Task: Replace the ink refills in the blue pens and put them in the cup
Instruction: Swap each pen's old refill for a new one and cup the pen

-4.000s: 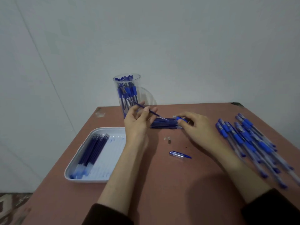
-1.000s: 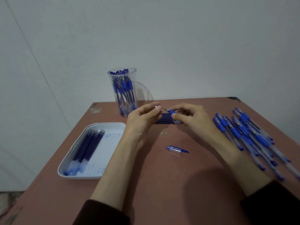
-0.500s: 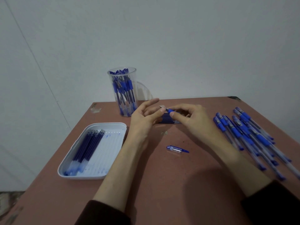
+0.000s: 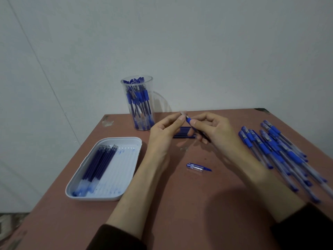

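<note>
Above the middle of the table my right hand [image 4: 214,130] grips a blue pen [image 4: 189,121] by its blue grip section, tip pointing up and left. My left hand [image 4: 165,130] pinches the pen's small clear tip piece [image 4: 183,113] between thumb and forefinger. A clear cup [image 4: 138,103] holding several blue pens stands at the back of the table. Behind my hands lies a row of dark blue refills [image 4: 182,134]. A loose pen cap [image 4: 197,167] lies on the table nearer to me.
A white tray [image 4: 126,141] with several refills sits at the left. A heap of blue pens [image 4: 281,150] lies at the right. The brown table [image 4: 189,204] meets a white wall behind, with its left edge close to the tray.
Since four seconds ago the refill has gone into the pen barrel. My hands have come together and lifted slightly, and my left fingers now pinch the tip piece at the pen's end.
</note>
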`<state>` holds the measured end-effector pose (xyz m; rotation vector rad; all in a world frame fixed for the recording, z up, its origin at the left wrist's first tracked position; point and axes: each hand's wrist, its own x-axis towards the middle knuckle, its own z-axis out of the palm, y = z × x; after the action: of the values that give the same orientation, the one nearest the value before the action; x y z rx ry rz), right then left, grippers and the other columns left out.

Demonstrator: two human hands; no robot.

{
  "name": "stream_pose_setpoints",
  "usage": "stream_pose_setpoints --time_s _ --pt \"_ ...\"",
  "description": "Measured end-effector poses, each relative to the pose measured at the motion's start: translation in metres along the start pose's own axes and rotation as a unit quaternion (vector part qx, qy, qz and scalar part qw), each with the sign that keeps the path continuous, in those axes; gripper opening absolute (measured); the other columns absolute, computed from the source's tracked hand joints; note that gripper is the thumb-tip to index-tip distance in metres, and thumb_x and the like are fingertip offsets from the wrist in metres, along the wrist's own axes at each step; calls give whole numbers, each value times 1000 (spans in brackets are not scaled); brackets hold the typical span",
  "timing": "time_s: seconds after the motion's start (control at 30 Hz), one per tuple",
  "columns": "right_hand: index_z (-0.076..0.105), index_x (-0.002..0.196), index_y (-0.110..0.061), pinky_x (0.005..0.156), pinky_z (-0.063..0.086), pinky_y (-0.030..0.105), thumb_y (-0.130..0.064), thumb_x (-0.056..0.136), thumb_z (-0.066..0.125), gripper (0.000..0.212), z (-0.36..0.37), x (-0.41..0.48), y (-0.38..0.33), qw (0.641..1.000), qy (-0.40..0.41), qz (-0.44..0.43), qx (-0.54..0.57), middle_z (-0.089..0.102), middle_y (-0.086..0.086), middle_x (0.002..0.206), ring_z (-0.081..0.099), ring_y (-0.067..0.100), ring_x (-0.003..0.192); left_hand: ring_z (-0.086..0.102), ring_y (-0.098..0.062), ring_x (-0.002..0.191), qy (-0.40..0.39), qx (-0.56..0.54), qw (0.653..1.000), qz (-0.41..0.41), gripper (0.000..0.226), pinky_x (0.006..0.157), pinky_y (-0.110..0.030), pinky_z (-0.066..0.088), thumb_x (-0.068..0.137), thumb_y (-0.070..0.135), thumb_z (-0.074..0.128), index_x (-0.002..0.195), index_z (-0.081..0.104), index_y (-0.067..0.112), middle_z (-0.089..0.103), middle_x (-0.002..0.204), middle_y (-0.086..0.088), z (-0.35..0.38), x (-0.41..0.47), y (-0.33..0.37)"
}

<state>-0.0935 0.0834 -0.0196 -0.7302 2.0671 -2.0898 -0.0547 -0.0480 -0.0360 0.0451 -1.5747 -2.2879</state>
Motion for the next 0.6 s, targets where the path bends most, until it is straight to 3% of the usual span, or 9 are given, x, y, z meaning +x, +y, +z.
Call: stream_pose_setpoints --time_s 0.17,0.27,0.37,0.5,0.6 --pt "66 82 -6 44 32 22 -10 89 60 10 1 -1 -2 999 -11 6 44 66 13 67 44 15 50 61 -50 90 -12 -22 1000 0 38 91 -71 41 79 39 74 99 70 6 63 91 -31 3 -3 1" --pt "64 82 -2 41 29 22 -8 91 56 14 1 -2 -5 997 -12 23 75 65 17 67 42 17 47 62 -48 81 -11 -31 999 5 30 89 -72 41 84 34 70 94 69 6 63 83 -29 2 -2 1" --pt "65 84 -2 40 29 23 -9 91 56 14 2 -2 -5 998 -13 31 44 66 19 69 42 17 47 56 -59 80 -36 -41 998 -10 38 89 -75 37 85 37 69 102 67 4 57 80 -29 4 -2 -1" --pt "66 84 -5 38 31 22 -14 92 56 16 2 -4 -6 996 -47 50 59 64 15 65 44 15 43 57 -42 74 -27 -36 999 -18 32 73 -64 42 82 36 72 95 69 7 56 83 -29 3 -2 -1" --pt "68 89 -18 45 38 25 -24 85 68 8 3 -7 -5 998 -47 27 -39 59 6 61 47 15 45 59 -47 74 -24 -51 998 -11 27 75 -63 46 86 31 68 93 68 4 59 85 -32 2 -2 -1"
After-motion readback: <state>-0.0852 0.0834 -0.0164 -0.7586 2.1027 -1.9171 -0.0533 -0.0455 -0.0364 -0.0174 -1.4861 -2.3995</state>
